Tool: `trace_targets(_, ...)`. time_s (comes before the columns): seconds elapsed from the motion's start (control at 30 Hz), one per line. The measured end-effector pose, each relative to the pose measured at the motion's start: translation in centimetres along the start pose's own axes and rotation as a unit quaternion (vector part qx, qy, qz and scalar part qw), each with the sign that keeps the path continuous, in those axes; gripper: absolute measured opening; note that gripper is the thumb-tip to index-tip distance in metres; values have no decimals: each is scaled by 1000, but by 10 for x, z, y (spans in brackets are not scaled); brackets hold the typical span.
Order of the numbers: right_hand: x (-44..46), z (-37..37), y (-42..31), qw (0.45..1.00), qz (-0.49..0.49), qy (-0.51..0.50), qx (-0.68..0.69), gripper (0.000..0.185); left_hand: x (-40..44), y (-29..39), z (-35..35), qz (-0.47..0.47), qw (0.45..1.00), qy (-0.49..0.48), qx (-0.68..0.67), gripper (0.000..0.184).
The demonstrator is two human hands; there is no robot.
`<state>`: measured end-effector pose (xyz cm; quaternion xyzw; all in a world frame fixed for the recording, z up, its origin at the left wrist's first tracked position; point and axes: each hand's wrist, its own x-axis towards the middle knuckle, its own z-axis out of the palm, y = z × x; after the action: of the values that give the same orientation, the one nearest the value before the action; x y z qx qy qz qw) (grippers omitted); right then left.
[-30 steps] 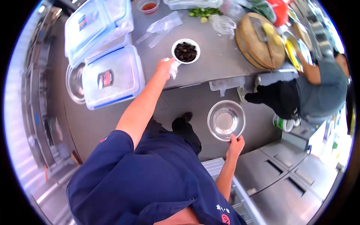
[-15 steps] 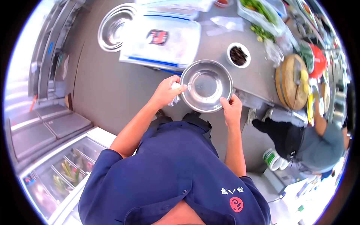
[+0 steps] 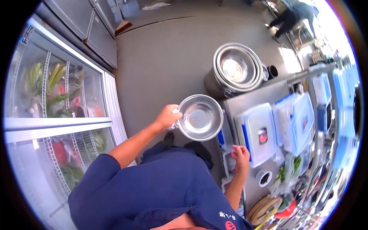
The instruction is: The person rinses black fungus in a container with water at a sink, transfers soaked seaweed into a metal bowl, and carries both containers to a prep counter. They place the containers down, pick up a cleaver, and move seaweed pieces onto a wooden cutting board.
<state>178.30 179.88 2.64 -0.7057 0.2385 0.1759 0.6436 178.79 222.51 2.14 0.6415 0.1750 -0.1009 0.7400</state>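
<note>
Head view shows bowl (image 3: 200,118) between fridge (image 3: 57,123) and counter (image 3: 260,95)

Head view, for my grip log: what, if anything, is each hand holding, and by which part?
Left hand: the metal bowl, by its rim, with white cloth or paper at the grip. Right hand: nothing visible.

The bowl (image 3: 200,117) was silver. The shirt (image 3: 149,188) was dark blue with white letters (image 3: 222,215) and a red badge (image 3: 230,225). The floor (image 3: 161,57) was grey. One box (image 3: 259,149) had blue edges.
</note>
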Motion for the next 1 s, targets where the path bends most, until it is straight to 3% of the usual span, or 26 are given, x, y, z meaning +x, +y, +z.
trace_targets(0.2, 82, 97, -51, 997, 20, -55, -57, 14, 68, 42, -101, -33, 975, 136, -170, 15)
trace_targets(0.33, 176, 158, -99, 992, 13, -108, -70, 13, 138, 88, -171, -3, 958, 225, -178, 4)
trace_targets(0.5, 328, 251, -183, 982, 31, -150, -110, 14, 189, 116, -272, -25, 921, 361, -147, 7)
trace_targets(0.57, 374, 313, -231, 985, -11, -146, -87, 14, 197, 135, -299, -29, 880, 440, -177, 9)
trace_targets(0.77, 468, 535, -379, 938, -107, -276, -182, 15, 230, 141, -367, -28, 822, 522, -225, 8)
trace_targets(0.83, 494, 607, -408, 892, -132, -367, -227, 15, 255, 145, -389, -29, 808, 536, -243, 8)
trace_targets(1.0, 575, 735, -444, 850, -155, -400, -306, 16, 355, 166, -483, -9, 787, 548, -283, 8)
